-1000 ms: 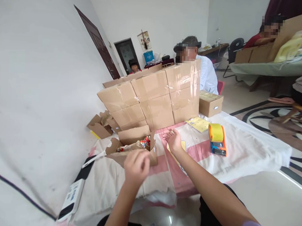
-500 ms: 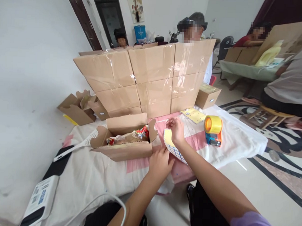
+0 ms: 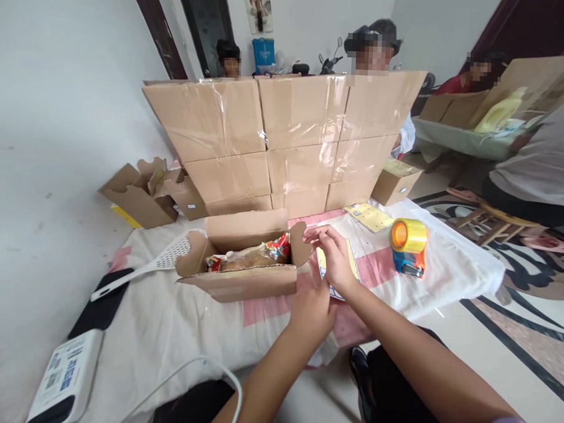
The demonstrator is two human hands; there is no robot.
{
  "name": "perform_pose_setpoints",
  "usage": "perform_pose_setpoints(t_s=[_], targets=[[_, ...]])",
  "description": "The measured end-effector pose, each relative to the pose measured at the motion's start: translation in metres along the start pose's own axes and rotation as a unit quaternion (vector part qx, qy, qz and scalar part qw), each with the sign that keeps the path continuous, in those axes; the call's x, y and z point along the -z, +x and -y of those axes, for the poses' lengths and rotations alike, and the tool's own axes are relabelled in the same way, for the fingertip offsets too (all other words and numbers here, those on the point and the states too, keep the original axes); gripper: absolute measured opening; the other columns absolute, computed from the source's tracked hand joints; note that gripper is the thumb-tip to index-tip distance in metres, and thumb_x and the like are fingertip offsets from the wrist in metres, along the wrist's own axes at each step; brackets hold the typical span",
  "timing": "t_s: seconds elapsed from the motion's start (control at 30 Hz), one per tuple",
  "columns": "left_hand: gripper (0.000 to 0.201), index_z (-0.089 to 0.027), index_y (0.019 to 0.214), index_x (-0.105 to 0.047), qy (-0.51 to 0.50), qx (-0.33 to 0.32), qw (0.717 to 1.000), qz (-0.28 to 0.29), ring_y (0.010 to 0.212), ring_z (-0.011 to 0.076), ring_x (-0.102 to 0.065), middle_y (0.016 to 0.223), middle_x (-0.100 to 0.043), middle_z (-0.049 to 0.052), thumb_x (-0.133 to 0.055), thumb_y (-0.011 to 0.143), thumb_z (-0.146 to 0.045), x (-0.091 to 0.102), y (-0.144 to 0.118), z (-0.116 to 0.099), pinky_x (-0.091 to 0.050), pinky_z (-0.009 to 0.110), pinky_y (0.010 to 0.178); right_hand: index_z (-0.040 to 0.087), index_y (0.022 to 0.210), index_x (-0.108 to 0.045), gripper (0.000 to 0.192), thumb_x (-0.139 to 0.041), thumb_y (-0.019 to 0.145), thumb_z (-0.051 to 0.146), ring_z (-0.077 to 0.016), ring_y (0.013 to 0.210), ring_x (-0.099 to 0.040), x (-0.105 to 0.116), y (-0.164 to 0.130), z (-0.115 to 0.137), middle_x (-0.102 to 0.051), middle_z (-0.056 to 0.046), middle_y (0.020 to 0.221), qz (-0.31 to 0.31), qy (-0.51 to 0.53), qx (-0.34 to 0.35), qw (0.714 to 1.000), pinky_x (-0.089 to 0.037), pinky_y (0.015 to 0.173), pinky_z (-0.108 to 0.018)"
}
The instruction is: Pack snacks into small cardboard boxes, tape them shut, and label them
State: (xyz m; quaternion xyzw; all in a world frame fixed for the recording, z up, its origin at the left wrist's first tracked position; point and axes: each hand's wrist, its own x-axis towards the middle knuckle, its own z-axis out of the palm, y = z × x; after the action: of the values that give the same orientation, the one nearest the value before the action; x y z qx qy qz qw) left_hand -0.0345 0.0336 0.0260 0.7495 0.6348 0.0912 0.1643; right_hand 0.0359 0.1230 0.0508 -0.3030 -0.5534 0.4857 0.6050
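An open cardboard box sits on the cloth, with a clear plastic package with red printed ends inside. My right hand is at the box's right end flap; its fingers are stretched out, and I cannot tell whether they touch the flap. Below it, my left hand rests by the box's front right corner, fingers partly hidden but stretched forward. Under and behind my right hand lies a yellow paper cutout with a blue grid, partly covered.
A joined wall of cardboard stands behind the box. To the right are a tape dispenser and a yellow card. A white fly swatter, a white device and cut cartons are left. Other people sit beyond.
My right hand has moved left from above the yellow cutout to the box's right flap. My left hand stays low by the box corner. The camera view has shifted slightly.
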Motion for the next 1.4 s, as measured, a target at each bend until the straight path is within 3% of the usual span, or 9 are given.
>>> perform_pose_setpoints(t_s=[0.17, 0.27, 0.37, 0.43, 0.6, 0.73, 0.9, 1.07, 1.4], targets=[[0.020, -0.023, 0.074, -0.067, 0.012, -0.093, 0.984, -0.155, 0.056, 0.0193, -0.064, 0.058, -0.065, 0.001, -0.055, 0.090, -0.025, 0.054, -0.038, 0.016, -0.046, 0.029, 0.056, 0.028, 0.116, -0.070, 0.028, -0.047, 0.102, 0.036, -0.0245, 0.115, -0.062, 0.004, -0.007, -0.002, -0.070, -0.007, 0.123, 0.138, -0.138, 0.110, 0.975, -0.048, 0.098, -0.044], [0.012, -0.022, 0.088, -0.069, -0.034, -0.155, 0.864, -0.477, 0.066, 0.0132, -0.064, 0.075, -0.072, 0.000, -0.059, 0.088, -0.016, 0.102, -0.062, 0.064, -0.049, 0.025, 0.068, 0.031, 0.130, -0.065, 0.034, -0.045, 0.104, 0.035, -0.0266, 0.128, -0.056, 0.012, -0.007, -0.007, -0.065, -0.007, 0.136, 0.227, -0.213, 0.177, 0.934, -0.041, 0.109, -0.051], [0.009, -0.018, 0.093, -0.069, -0.037, 0.022, 0.748, -0.662, 0.083, 0.0184, -0.064, 0.088, -0.072, 0.004, -0.063, 0.090, -0.024, 0.126, -0.069, 0.130, -0.051, 0.032, 0.080, 0.034, 0.144, -0.055, 0.041, -0.043, 0.104, 0.034, -0.0278, 0.136, -0.048, 0.016, -0.005, -0.007, -0.056, -0.005, 0.148, 0.284, -0.271, 0.180, 0.902, -0.038, 0.112, -0.055], [0.029, -0.018, 0.103, -0.069, -0.153, 0.098, 0.786, -0.591, 0.100, 0.0233, -0.065, 0.104, -0.072, 0.008, -0.052, 0.098, -0.041, 0.125, -0.065, 0.168, -0.051, 0.037, 0.088, 0.036, 0.149, -0.048, 0.046, -0.042, 0.104, 0.033, -0.0284, 0.138, -0.044, 0.017, -0.003, -0.006, -0.051, -0.003, 0.153, 0.313, -0.303, 0.162, 0.885, -0.035, 0.114, -0.057], [0.079, -0.016, 0.130, -0.062, -0.303, -0.019, 0.893, -0.332, 0.118, 0.0293, -0.065, 0.112, -0.076, 0.013, -0.031, 0.092, -0.078, 0.107, -0.054, 0.207, -0.040, 0.047, 0.113, 0.035, 0.145, -0.054, 0.044, -0.039, 0.104, 0.036, -0.0303, 0.135, -0.044, 0.012, 0.002, -0.004, -0.057, -0.003, 0.147, 0.327, -0.314, 0.150, 0.879, -0.037, 0.114, -0.058], [0.062, -0.018, 0.133, -0.059, -0.344, 0.081, 0.864, -0.357, 0.116, 0.0282, -0.067, 0.104, -0.078, 0.010, -0.049, 0.094, -0.065, 0.106, -0.046, 0.197, -0.042, 0.048, 0.112, 0.032, 0.139, -0.060, 0.041, -0.038, 0.105, 0.036, -0.0304, 0.133, -0.046, 0.011, 0.002, -0.002, -0.058, -0.004, 0.146, 0.323, -0.299, 0.157, 0.884, -0.037, 0.113, -0.057], [0.054, -0.021, 0.136, -0.055, -0.374, 0.152, 0.843, -0.356, 0.136, 0.0270, -0.052, 0.144, -0.059, 0.012, -0.063, 0.090, -0.047, 0.101, -0.028, 0.191, -0.040, 0.045, 0.116, 0.029, 0.132, -0.062, 0.034, -0.049, 0.101, 0.036, -0.0319, 0.132, -0.046, 0.009, -0.007, -0.007, -0.054, -0.007, 0.149, 0.321, -0.302, 0.154, 0.885, -0.041, 0.110, -0.056], [0.060, -0.021, 0.147, -0.046, -0.383, 0.169, 0.848, -0.326, 0.147, 0.0244, -0.038, 0.159, -0.042, 0.009, -0.061, 0.092, -0.040, 0.096, -0.023, 0.194, -0.031, 0.042, 0.123, 0.033, 0.156, -0.030, 0.074, -0.065, 0.092, 0.041, -0.0337, 0.144, -0.039, 0.003, -0.012, -0.022, -0.039, -0.012, 0.159, 0.238, -0.271, 0.109, 0.926, -0.042, 0.112, -0.057], [0.073, -0.028, 0.156, -0.031, -0.398, 0.187, 0.842, -0.311, 0.145, 0.0259, -0.041, 0.161, -0.038, 0.009, -0.060, 0.091, -0.044, 0.094, -0.024, 0.193, -0.038, 0.042, 0.118, 0.042, 0.160, -0.011, 0.094, -0.071, 0.088, 0.047, -0.0284, 0.150, -0.033, -0.002, 0.006, -0.039, -0.025, -0.008, 0.167, 0.232, -0.143, 0.011, 0.962, -0.040, 0.114, -0.052]])
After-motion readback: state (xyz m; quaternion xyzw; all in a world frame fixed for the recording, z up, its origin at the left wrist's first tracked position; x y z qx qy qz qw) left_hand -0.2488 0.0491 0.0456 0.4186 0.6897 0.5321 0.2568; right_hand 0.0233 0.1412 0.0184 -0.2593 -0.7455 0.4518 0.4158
